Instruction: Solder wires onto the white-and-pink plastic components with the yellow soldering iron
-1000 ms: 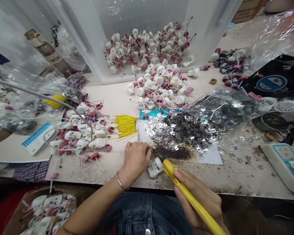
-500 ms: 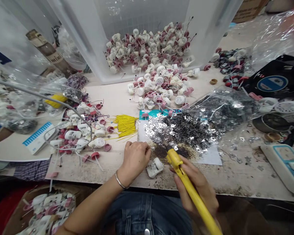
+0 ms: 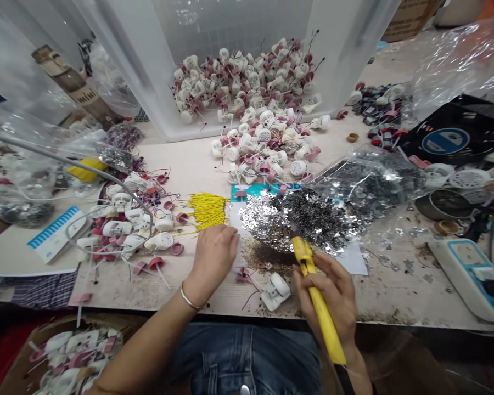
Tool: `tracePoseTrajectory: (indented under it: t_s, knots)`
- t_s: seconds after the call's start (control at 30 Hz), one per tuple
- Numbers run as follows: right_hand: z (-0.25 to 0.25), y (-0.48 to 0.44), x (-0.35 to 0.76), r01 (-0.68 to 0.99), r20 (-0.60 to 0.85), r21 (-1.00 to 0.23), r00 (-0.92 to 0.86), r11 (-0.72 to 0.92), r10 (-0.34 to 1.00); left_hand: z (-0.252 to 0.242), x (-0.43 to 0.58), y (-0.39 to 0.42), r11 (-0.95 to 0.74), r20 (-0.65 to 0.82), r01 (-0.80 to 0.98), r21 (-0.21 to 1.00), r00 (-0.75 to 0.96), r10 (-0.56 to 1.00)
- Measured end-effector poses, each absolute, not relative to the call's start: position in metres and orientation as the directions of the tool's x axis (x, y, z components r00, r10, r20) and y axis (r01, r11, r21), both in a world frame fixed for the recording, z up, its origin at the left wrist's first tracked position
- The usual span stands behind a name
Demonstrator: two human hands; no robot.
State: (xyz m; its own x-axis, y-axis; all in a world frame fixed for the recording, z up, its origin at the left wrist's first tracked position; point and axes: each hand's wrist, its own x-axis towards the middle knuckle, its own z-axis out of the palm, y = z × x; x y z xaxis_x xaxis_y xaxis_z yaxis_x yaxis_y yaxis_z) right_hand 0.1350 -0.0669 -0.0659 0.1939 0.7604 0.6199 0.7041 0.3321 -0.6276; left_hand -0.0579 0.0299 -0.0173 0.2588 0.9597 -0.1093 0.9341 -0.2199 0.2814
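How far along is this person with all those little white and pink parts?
Possibly done: white and pink parts fill the cardboard box beside the lap. In hand: the right hand grips a yellow-handled tool, tip by the metal bits; one white part lies beside it; the left hand rests curled on the table. Left: a large heap in the clear bin, spilling out before it.

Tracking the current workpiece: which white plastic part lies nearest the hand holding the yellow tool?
The lone white part at the front edge, just left of the right hand gripping the yellow tool; others lie heaped farther back.
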Motion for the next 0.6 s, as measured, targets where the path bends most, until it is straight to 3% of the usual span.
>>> tracePoseTrajectory:
  t_s: [0.1,0.2,0.33,0.53,0.6]
  knots:
    - [-0.076,-0.047,0.148,0.746,0.625,-0.576,0.137,0.335,0.769,-0.025,-0.066,0.043,-0.163,-0.065,0.972,0.168,0.176,0.982]
    - [-0.082,-0.027,0.153,0.743,0.576,-0.572,0.063,0.347,0.815,-0.03,-0.069,0.047,-0.161,-0.106,0.975,0.153,0.178,0.978]
    - [-0.083,-0.015,0.157,0.727,0.533,-0.575,-0.017,0.377,0.846,-0.03,-0.073,0.045,-0.165,-0.013,0.98,0.111,0.167,0.986]
    - [-0.077,-0.029,0.16,0.708,0.619,-0.542,-0.029,0.453,0.785,-0.028,-0.081,0.048,-0.156,-0.102,0.977,0.144,0.172,0.98]
    - [-0.076,-0.032,0.154,0.679,0.631,-0.543,-0.059,0.495,0.774,-0.027,-0.082,0.05,-0.159,-0.059,0.977,0.144,0.169,0.984]
